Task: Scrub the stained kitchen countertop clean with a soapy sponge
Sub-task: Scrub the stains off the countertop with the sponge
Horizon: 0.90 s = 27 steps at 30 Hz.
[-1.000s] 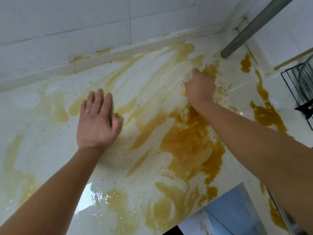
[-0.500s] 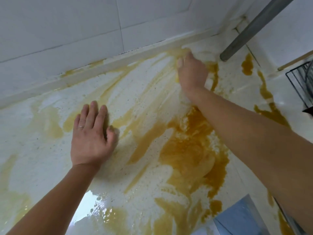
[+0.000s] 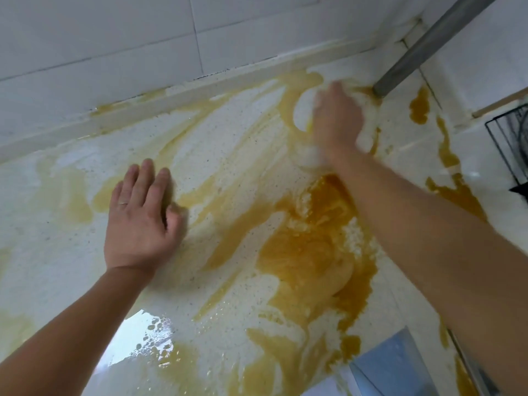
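Sponge first: you cannot see it plainly. Your right grip (image 3: 337, 121) is a smear of motion at the back of the worktop (image 3: 228, 155), just beside the foot of the metal pole (image 3: 428, 44) and near the raised back edge (image 3: 200, 90). I cannot tell whether its fingers are clamped on the sponge or pressing flat. A pale blur (image 3: 310, 158) at the heel of that hand may be the sponge or only suds.

Your left grip (image 3: 140, 221) lies palm down on the wet surface, fingers straight and close together, holding nothing.

Expect the sponge to be light, soft and easily squashed, and slick with soap. It is likely best taken across its broad back, with your fingers spread over the top and your thumb on one long side, so it cannot squirt out under pressure. The worktop looks glossy and wet, so your bracing hand may slide if you lean on it.

Most of the job seems to be ahead of you. The thickest orange-brown stain (image 3: 311, 252) sits under your right forearm, nearer to you than the grip. Thinner streaks run left towards your bracing hand, and separate patches lie to the right, towards the wire rack (image 3: 511, 144).
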Each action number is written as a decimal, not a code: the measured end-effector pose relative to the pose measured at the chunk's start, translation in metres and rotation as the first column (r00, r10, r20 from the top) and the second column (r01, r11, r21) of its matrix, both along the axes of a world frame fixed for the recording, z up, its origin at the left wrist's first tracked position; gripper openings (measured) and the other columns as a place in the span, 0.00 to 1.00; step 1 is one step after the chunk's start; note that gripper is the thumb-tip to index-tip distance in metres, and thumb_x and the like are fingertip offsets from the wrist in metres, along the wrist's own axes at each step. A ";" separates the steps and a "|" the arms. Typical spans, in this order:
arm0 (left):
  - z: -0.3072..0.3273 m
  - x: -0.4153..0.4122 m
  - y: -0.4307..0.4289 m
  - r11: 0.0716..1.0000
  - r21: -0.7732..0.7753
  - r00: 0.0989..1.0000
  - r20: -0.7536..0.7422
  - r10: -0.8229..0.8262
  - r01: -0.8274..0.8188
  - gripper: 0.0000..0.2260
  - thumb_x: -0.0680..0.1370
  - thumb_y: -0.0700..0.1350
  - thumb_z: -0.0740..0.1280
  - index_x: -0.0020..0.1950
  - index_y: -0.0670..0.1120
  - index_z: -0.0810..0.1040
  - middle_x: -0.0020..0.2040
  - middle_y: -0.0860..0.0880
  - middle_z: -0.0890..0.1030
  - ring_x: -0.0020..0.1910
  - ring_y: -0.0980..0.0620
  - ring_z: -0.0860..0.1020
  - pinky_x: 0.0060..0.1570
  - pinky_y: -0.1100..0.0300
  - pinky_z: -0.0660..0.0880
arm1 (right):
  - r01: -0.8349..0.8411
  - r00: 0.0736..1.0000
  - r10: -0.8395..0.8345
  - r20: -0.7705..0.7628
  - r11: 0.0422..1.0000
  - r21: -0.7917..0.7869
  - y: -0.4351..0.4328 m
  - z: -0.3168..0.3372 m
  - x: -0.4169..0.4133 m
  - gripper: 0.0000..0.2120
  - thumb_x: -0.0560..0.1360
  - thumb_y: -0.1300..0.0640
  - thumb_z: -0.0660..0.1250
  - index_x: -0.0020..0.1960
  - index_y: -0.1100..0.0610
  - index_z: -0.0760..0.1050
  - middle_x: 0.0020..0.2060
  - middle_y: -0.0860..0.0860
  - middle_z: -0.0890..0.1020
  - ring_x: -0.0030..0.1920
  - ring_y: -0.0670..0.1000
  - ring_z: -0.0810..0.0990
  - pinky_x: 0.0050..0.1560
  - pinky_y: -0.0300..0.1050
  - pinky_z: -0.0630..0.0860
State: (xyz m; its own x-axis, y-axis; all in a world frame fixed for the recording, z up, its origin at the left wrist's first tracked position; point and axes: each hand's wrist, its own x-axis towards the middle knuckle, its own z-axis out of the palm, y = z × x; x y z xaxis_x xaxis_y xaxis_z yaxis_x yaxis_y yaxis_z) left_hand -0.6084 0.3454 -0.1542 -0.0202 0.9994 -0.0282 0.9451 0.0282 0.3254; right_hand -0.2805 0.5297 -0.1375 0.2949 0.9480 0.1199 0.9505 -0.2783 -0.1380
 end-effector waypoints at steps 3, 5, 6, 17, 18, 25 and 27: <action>0.001 0.002 0.000 1.000 0.000 1.000 0.017 0.003 -0.003 0.30 0.79 0.53 0.55 0.81 0.45 0.65 0.83 0.43 0.58 0.83 0.44 0.52 0.81 0.44 0.49 | -0.229 0.973 0.229 -0.044 0.973 -0.012 -0.061 -0.002 -0.008 0.14 0.83 0.48 0.54 0.43 0.55 0.67 0.26 0.47 0.68 0.26 0.52 0.69 0.26 0.43 0.58; 0.001 0.003 0.001 1.000 0.012 1.000 0.027 0.005 -0.005 0.30 0.79 0.53 0.55 0.81 0.45 0.66 0.83 0.42 0.59 0.83 0.43 0.53 0.81 0.43 0.49 | -0.248 0.968 0.246 -0.048 0.967 -0.051 -0.075 -0.002 0.022 0.13 0.82 0.50 0.55 0.42 0.56 0.67 0.25 0.47 0.66 0.26 0.52 0.67 0.28 0.44 0.59; 0.001 0.003 0.000 1.000 0.013 1.000 0.028 0.005 -0.005 0.30 0.79 0.53 0.55 0.81 0.45 0.66 0.83 0.42 0.59 0.83 0.43 0.54 0.81 0.43 0.50 | -0.223 0.975 0.223 -0.006 0.970 -0.096 -0.070 0.000 0.036 0.12 0.82 0.51 0.55 0.45 0.57 0.70 0.27 0.49 0.69 0.28 0.55 0.71 0.30 0.45 0.62; 0.000 0.001 0.001 1.000 0.014 1.000 0.030 0.006 -0.006 0.29 0.79 0.52 0.56 0.80 0.45 0.66 0.83 0.42 0.59 0.83 0.43 0.53 0.81 0.44 0.49 | -0.152 0.984 0.159 0.083 0.984 -0.088 -0.027 0.001 -0.050 0.13 0.84 0.56 0.53 0.59 0.60 0.73 0.36 0.52 0.81 0.34 0.54 0.80 0.31 0.44 0.71; 0.001 0.001 0.000 1.000 0.014 0.999 0.032 0.008 -0.008 0.30 0.79 0.52 0.55 0.80 0.45 0.66 0.83 0.42 0.59 0.83 0.43 0.53 0.81 0.44 0.49 | -0.276 0.956 0.286 0.059 0.951 -0.136 -0.050 0.002 -0.052 0.14 0.83 0.55 0.52 0.55 0.61 0.73 0.31 0.51 0.77 0.29 0.54 0.78 0.27 0.43 0.69; 0.000 0.001 0.000 1.000 0.008 0.999 0.039 0.005 -0.005 0.29 0.80 0.52 0.55 0.81 0.45 0.65 0.83 0.42 0.58 0.83 0.43 0.53 0.82 0.46 0.47 | 0.019 0.987 0.001 0.158 0.992 -0.126 -0.012 0.012 0.052 0.15 0.83 0.55 0.52 0.61 0.62 0.71 0.46 0.60 0.82 0.47 0.63 0.82 0.43 0.54 0.77; 0.000 0.001 0.001 1.000 0.008 0.999 0.040 0.001 -0.001 0.29 0.80 0.52 0.55 0.81 0.45 0.65 0.83 0.42 0.58 0.83 0.43 0.53 0.82 0.46 0.47 | 0.080 0.990 -0.071 0.119 0.994 -0.073 -0.001 0.010 0.031 0.16 0.83 0.55 0.53 0.65 0.62 0.72 0.51 0.58 0.83 0.50 0.61 0.82 0.45 0.52 0.78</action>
